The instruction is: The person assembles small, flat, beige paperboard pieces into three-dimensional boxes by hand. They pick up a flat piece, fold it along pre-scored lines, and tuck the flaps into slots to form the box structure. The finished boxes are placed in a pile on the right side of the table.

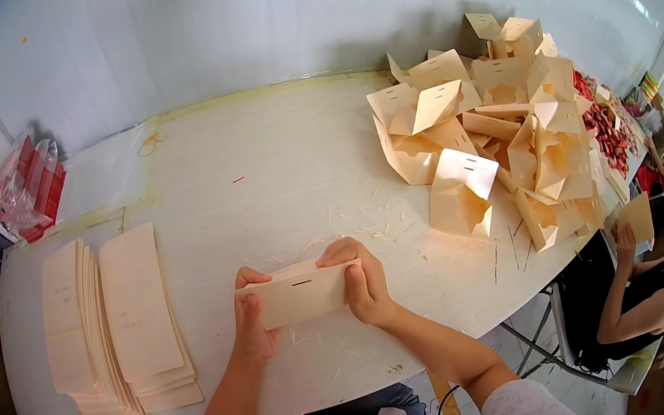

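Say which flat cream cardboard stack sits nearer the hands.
The right stack of flat cream cardboard: it lies between the left hand and the other stack, which sits closer to the white table's left edge.

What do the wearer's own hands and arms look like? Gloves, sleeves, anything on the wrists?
Left hand and right hand: bare, no gloves; no watch or bracelet visible. Both forearms are uncovered. A loose, pale grey fabric short sleeve shows on the right upper arm, ending around the elbow; the left sleeve is out of view.
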Demonstrator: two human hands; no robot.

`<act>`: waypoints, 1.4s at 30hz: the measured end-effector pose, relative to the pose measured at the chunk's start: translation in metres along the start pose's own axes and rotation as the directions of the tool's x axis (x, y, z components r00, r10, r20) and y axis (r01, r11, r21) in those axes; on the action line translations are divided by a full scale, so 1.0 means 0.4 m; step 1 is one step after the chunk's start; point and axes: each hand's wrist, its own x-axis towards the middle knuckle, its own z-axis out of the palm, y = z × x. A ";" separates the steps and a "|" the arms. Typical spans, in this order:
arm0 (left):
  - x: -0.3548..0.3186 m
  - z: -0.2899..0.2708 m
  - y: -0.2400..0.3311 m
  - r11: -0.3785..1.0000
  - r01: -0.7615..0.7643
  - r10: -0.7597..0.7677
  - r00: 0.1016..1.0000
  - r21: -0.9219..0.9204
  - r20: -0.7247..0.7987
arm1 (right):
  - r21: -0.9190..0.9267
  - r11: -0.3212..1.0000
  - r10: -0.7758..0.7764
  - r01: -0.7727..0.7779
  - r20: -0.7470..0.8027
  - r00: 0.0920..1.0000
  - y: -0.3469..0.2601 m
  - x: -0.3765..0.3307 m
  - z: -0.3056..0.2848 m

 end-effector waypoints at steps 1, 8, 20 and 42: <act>0.000 -0.004 0.002 1.000 0.007 -0.007 1.000 0.015 -0.004 | 0.008 0.999 0.042 -0.042 0.002 0.999 0.002 0.000 -0.001; 0.012 0.027 0.016 0.980 -0.058 0.058 0.998 0.188 0.006 | 0.133 0.941 0.294 -0.310 0.130 0.947 -0.007 0.012 -0.025; -0.002 -0.017 -0.008 0.970 -0.051 0.076 0.992 0.236 -0.099 | 0.117 0.864 0.449 -0.490 0.262 0.855 -0.008 0.022 -0.046; 0.003 -0.027 -0.026 0.709 -0.118 0.363 0.906 0.695 -0.216 | -0.013 0.981 0.192 -0.192 0.025 0.981 -0.001 -0.006 -0.002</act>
